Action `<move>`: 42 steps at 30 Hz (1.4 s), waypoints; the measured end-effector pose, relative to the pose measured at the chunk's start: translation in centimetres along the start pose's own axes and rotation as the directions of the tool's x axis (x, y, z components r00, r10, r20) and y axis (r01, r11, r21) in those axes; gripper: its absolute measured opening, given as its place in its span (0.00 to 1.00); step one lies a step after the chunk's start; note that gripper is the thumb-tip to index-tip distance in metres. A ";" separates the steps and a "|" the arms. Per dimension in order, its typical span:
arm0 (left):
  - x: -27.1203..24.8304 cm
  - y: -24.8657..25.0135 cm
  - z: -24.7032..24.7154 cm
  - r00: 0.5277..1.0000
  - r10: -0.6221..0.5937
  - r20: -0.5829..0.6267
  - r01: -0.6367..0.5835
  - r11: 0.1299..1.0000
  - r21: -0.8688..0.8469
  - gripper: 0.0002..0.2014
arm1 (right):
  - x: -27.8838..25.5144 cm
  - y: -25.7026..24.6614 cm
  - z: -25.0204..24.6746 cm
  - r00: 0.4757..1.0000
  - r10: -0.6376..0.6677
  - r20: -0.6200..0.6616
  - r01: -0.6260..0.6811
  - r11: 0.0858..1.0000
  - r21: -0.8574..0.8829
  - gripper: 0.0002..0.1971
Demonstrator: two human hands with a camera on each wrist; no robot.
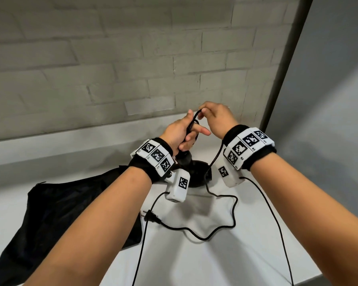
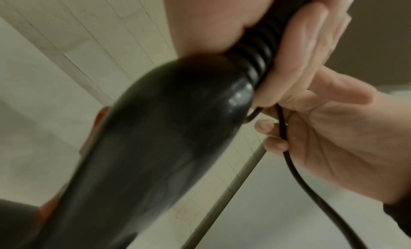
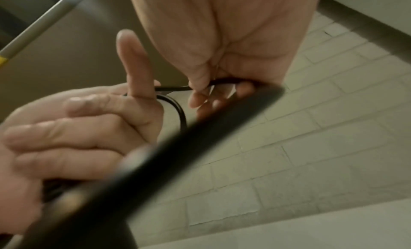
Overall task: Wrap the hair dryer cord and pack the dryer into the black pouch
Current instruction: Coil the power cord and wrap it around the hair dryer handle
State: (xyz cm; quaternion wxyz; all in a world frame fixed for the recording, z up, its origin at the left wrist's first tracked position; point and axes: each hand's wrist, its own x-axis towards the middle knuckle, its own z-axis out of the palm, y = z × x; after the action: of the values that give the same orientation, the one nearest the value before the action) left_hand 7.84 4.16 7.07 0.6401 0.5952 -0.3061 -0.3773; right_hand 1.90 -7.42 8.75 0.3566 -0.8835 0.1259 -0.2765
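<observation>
- two bare hands meet at the centre of the head view, above a smooth, pale counter (image 1: 225, 254) with a grey painted brick wall (image 1: 112, 58) filling the upper half.
- the left hand (image 1: 179, 134) is wrapped around the handle of the hair dryer (image 1: 186, 159), a glossy black, rounded plastic body that hangs below the hand, its lower part touching or just above the counter; which, the frames do not settle. the index finger sticks out straight toward the right.
- in the left wrist view the dryer's (image 2: 155, 147) shell fills the middle as a smooth bulbous form, and a ribbed rubber collar sits at the handle end against the palm.
- the right hand (image 1: 216, 118) pinches the thin, round black cord (image 1: 234, 205) between thumb and fingertips, just right of the left hand, forming a small loop at the top of the handle.
- from that pinch the cord drops down past the right wrist, snakes in loose curves across the counter in the lower middle, and ends in a plug (image 1: 150, 216) lying flat with two metal prongs.
- the black pouch (image 1: 60, 207), soft matte fabric, lies slack and creased on the counter at lower left, partly under the left forearm.
- one padded black band with white tag blocks sits on each wrist.
</observation>
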 end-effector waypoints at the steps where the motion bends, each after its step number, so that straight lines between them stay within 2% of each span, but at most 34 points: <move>1: 0.0 0.0 -0.2 1.000 -0.002 -0.007 0.002 1.000 -0.016 0.39 | -0.1 0.0 0.3 1.000 0.003 0.013 -0.004 0.998 0.069 0.13; 4: 0.0 -0.1 -0.8 0.999 0.017 -0.035 -0.018 0.999 -0.050 0.38 | -0.3 -0.1 0.8 1.000 0.013 0.027 -0.019 0.970 0.243 0.12; 9: 0.1 0.1 -1.0 0.997 0.034 -0.065 -0.037 0.998 -0.055 0.37 | -0.5 0.0 1.2 0.995 -0.094 0.038 0.081 0.960 0.270 0.08; 12: 0.3 0.2 -0.7 0.993 0.048 -0.108 -0.055 0.996 -0.063 0.32 | -0.4 -0.2 1.5 0.998 -0.038 0.054 0.017 0.938 0.347 0.13; 16: 0.4 0.0 -0.5 0.988 0.122 -0.090 -0.129 0.989 -0.068 0.19 | -0.1 -0.5 1.4 0.996 0.084 -0.003 -0.077 0.930 0.360 0.16; 21: 0.8 0.1 -0.8 0.986 0.134 -0.095 -0.144 0.983 -0.116 0.18 | 0.0 -0.2 0.6 0.992 0.120 0.033 -0.122 0.878 0.463 0.18; 25: 0.9 0.4 -1.2 0.996 0.068 -0.063 -0.081 0.970 -0.231 0.19 | -0.8 0.4 0.2 0.991 0.106 0.085 -0.132 0.904 0.407 0.18; 28: 0.6 1.0 -1.5 0.999 -0.035 0.034 0.042 0.967 -0.250 0.21 | -1.1 1.0 0.1 0.988 0.125 0.089 -0.152 0.859 0.488 0.16; 31: 0.7 1.6 -1.1 0.996 -0.077 0.042 0.080 0.993 -0.087 0.30 | -1.1 1.0 -0.2 0.987 0.116 0.108 -0.153 0.871 0.467 0.18; 34: 0.8 1.6 -0.8 0.998 -0.047 0.041 0.046 0.999 0.002 0.24 | -1.5 0.9 -0.3 0.987 0.112 0.117 -0.153 0.882 0.446 0.18; 39: 0.9 1.5 -1.4 0.994 -0.073 0.076 0.085 0.983 -0.163 0.19 | -2.4 0.9 0.9 0.993 0.113 0.019 -0.111 0.905 0.411 0.16; 42: 0.7 1.8 -1.8 0.991 -0.092 0.100 0.119 0.944 -0.306 0.18 | -2.9 1.3 1.8 0.987 0.151 0.049 -0.156 0.873 0.463 0.16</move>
State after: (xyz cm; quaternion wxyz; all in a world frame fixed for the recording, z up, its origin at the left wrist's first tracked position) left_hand 9.92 4.53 8.59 0.6912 0.4858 -0.2373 -0.4795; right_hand 0.52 -6.14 5.66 0.5793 -0.7611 0.1236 -0.2642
